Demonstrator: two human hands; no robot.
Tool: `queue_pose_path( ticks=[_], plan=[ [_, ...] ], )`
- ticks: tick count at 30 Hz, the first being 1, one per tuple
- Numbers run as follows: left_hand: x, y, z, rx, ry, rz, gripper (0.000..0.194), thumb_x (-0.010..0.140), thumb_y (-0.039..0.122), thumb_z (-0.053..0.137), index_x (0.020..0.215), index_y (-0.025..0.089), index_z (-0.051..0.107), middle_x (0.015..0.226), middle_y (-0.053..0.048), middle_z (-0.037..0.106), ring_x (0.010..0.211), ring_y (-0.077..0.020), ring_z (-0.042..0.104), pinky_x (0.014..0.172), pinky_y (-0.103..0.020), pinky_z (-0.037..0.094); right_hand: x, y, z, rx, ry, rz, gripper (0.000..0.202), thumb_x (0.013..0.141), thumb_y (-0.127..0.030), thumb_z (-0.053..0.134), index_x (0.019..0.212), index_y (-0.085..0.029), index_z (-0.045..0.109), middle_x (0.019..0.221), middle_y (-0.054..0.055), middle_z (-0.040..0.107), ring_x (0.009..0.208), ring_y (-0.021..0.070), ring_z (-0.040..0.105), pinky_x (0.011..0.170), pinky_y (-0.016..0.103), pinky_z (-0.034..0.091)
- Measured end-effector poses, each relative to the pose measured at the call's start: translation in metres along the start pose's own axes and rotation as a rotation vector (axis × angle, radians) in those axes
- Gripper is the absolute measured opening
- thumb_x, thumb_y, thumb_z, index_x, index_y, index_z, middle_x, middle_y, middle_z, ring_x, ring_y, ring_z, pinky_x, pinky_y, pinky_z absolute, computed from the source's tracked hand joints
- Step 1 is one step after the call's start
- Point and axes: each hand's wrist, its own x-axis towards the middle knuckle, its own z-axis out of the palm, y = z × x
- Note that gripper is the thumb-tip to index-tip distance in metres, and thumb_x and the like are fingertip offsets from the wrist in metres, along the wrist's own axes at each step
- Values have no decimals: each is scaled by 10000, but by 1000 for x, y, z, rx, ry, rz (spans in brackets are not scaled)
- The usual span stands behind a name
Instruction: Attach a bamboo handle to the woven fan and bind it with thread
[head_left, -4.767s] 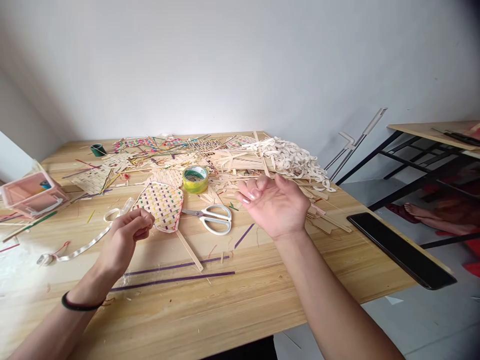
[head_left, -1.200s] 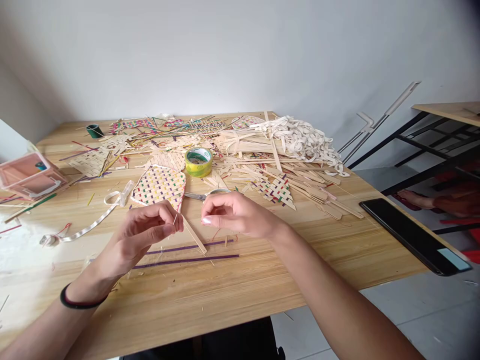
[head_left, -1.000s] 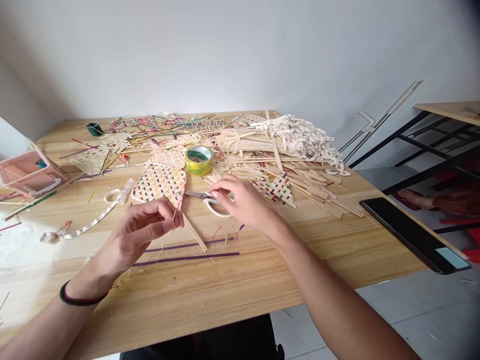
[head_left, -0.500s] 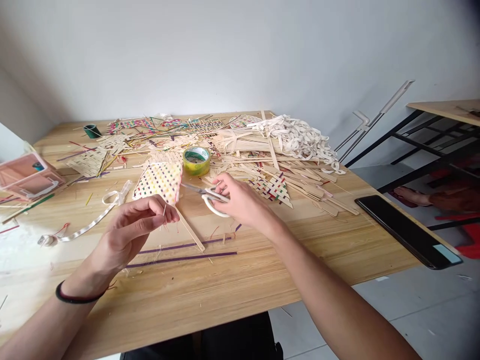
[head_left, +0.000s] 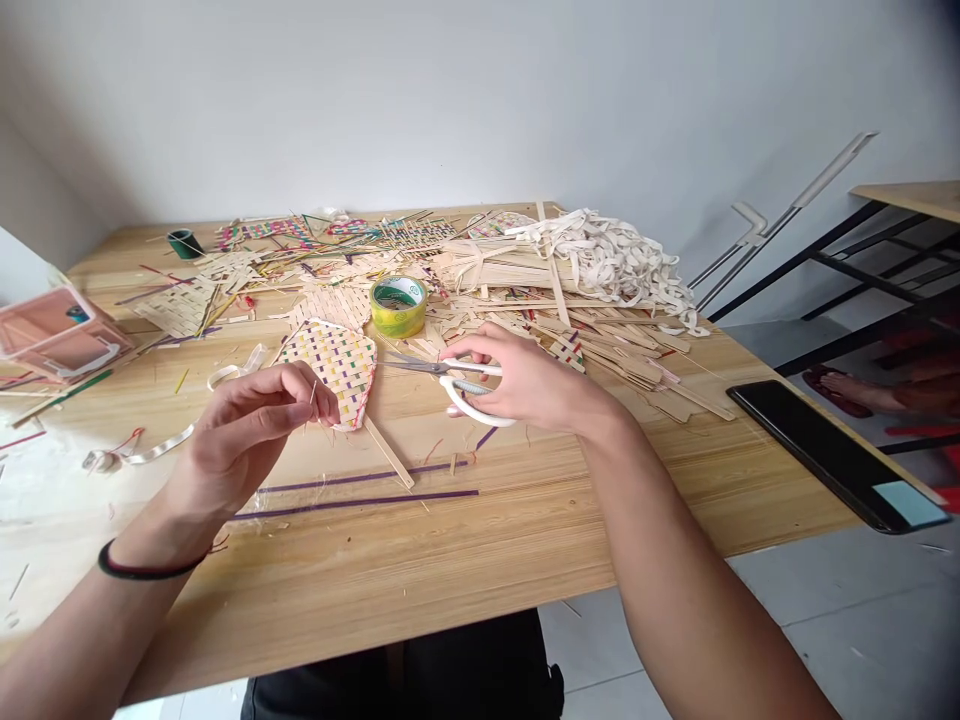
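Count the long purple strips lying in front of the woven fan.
2: one strip crosses the fan handle; the other strip, roughly parallel, lies nearer the camera. The left hand may hide more.

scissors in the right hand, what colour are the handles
White, with grey-green inner lining, best seen in the head view.

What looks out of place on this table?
The black, phone-like slab lies at the right corner of the table, its near end seemingly poking past the edge, so it could get knocked off. Loose strips also lie messily strewn.
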Motion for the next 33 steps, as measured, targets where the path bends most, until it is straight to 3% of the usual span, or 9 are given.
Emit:
queue_pose_path(
  ticks=[4, 9, 15, 21, 28, 33],
  plan=[
    [1, 0, 1, 1, 7, -2, 195, 864, 272, 880, 718, 192, 779, 778, -66, 717, 804, -216, 652, 778, -335, 532, 1, 7, -7, 40, 27, -8, 497, 753, -346, 991, 1199, -229, 806, 1190, 85, 744, 1072, 276, 699, 880, 353, 555],
    [-2, -2, -4, 38, -116, -41, 212, 916, 316, 870, 756, 199, 794, 799, -72, 734, 819, -232, 666, 788, -349, 517, -2, -9, 2, 64, -190, -81, 511, 701, -331, 1040, 1159, -240, 831, 1140, 53, 740, 991, 230, 701, 831, 310, 533],
    [-7, -7, -13, 151, -288, -141, 245, 1032, 350, 772, 831, 210, 776, 879, -68, 731, 878, -238, 666, 827, -364, 462, -3, -28, 14, -37, -339, -193, 405, 774, -203, 982, 1154, -256, 855, 1126, 38, 714, 902, 182, 684, 822, 291, 516],
    [-7, -5, -17, 180, -374, -199, 286, 1029, 386, 758, 810, 205, 723, 840, -69, 692, 838, -240, 626, 770, -373, 425, -4, -26, 7, 36, -385, -261, 369, 790, -147, 948, 1134, -247, 862, 1060, 25, 703, 934, 183, 703, 850, 277, 530],
    [-8, 1, -13, 143, -369, -209, 341, 989, 398, 787, 756, 193, 646, 790, -49, 642, 785, -220, 592, 719, -356, 415, -6, -13, -1, -46, -303, -146, 353, 798, -163, 925, 1138, -236, 865, 1112, 48, 729, 911, 192, 705, 795, 278, 511],
    [-8, 1, -14, 114, -420, -206, 359, 1005, 432, 789, 785, 195, 631, 832, -42, 674, 803, -206, 596, 742, -345, 443, -6, -21, 0, 29, -365, -194, 393, 780, -219, 974, 1155, -223, 859, 1109, 41, 718, 912, 177, 700, 812, 266, 524]
  ],
)
